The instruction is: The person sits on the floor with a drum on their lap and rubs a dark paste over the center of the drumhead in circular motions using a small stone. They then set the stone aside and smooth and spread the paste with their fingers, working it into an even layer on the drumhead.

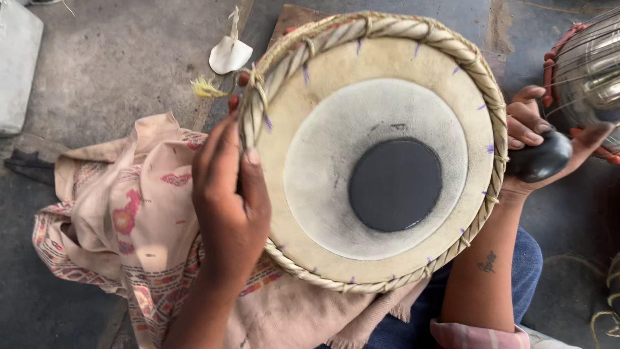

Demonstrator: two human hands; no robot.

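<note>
At centre frame the drum head point(371, 152) is steadied by the left hand point(229, 194), fingers clenched on its braided rim, while a smooth black stone point(539, 157) is gripped in the right hand point(536, 145) at right — a slip could scar the black patch point(395, 184).

Round drumhead point(371, 152), pale skin, black centre patch, braided rim, face up, smooth black stone point(539, 157) beside rim

Cream drumhead point(323, 213) with a pale grey ring and a black centre patch point(395, 185), purple flecks along its straw-coloured braided rim point(400, 27). Glossy black stone point(539, 158). Peach cloth point(129, 226), pink and red woven motifs. Grey floor point(116, 58).
</note>
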